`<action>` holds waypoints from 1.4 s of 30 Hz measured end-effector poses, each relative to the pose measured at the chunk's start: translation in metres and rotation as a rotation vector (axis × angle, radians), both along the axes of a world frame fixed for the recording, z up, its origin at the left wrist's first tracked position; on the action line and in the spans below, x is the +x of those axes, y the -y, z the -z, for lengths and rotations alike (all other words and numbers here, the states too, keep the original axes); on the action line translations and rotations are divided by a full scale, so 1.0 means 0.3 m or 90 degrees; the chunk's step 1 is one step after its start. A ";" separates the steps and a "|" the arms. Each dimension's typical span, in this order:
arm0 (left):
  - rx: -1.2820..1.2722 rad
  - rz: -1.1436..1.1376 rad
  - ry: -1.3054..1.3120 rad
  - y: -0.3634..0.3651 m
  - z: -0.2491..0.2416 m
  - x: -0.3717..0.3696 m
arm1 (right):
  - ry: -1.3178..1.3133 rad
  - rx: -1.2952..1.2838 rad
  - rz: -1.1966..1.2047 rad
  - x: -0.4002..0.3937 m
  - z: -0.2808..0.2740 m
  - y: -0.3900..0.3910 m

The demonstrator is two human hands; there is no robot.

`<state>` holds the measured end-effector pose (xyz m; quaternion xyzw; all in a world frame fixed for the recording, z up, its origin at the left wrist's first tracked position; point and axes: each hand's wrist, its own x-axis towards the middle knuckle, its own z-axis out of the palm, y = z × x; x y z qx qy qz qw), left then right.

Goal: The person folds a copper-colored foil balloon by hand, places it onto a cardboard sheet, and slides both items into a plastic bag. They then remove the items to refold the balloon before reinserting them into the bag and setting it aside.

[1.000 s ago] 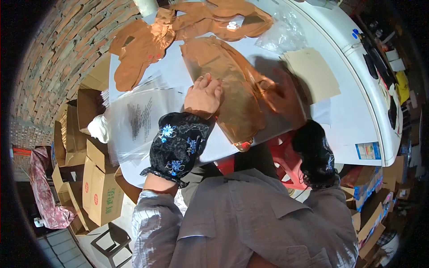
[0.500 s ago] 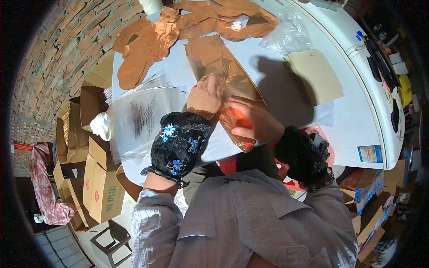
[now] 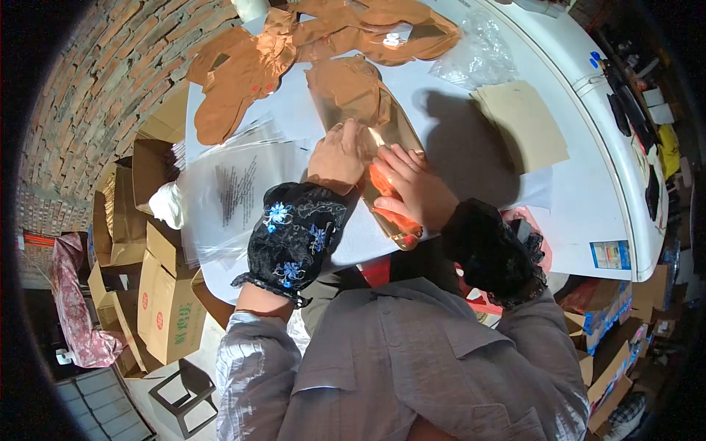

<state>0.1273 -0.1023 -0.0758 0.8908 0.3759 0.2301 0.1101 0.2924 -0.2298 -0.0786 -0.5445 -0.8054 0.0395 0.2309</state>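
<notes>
- The left hand (image 3: 337, 156) is lying flat, fingers together, pressing on the folded rose-gold foil balloon (image 3: 362, 110) at the near edge of the white table (image 3: 588, 191); it is gripping nothing.
- The right hand (image 3: 408, 184) is resting palm-down just beside it, fingers slightly spread, pinning the balloon's lower part, which is reaching the table's near edge and slightly overhanging it.
- More flat foil balloons (image 3: 250, 70) are lying in a loose pile at the far-left corner, overlapping one another.
- A stack of clear printed plastic bags (image 3: 235, 191) is sitting along the left edge, touching the left forearm's black lace sleeve (image 3: 294, 231).
- A tan card sheet (image 3: 523, 121) is lying well to the right, near a crumpled clear wrapper (image 3: 474, 55).
- Risk, as a judgement: the foil is looking slick, so the fold could spring open if either palm is lifting unevenly; a hard crease could also mark the film.
- The overhanging end (image 3: 401, 237) could be sliding off the edge if pressure is easing.
- The plastic bags are hanging over the left edge above open cardboard boxes (image 3: 165, 309) and could be slipping down.
- Hard to make out: the print on the bags, the small white piece (image 3: 391, 40) on the far balloons, and how many layers are lying under the hands.
- The table's far side is cut off by the frame, and the dark clutter (image 3: 632, 110) beyond its right edge is too small to identify.
</notes>
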 end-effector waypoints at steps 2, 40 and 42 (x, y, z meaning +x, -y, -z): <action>-0.054 -0.030 -0.014 0.012 -0.019 0.014 | -0.018 0.010 -0.008 -0.001 0.011 0.000; 0.018 0.007 0.007 0.013 0.024 -0.004 | 0.257 0.287 -0.113 0.294 -0.020 -0.417; 0.037 0.003 0.007 0.013 0.026 -0.002 | 0.047 0.143 -0.099 0.228 -0.073 -0.266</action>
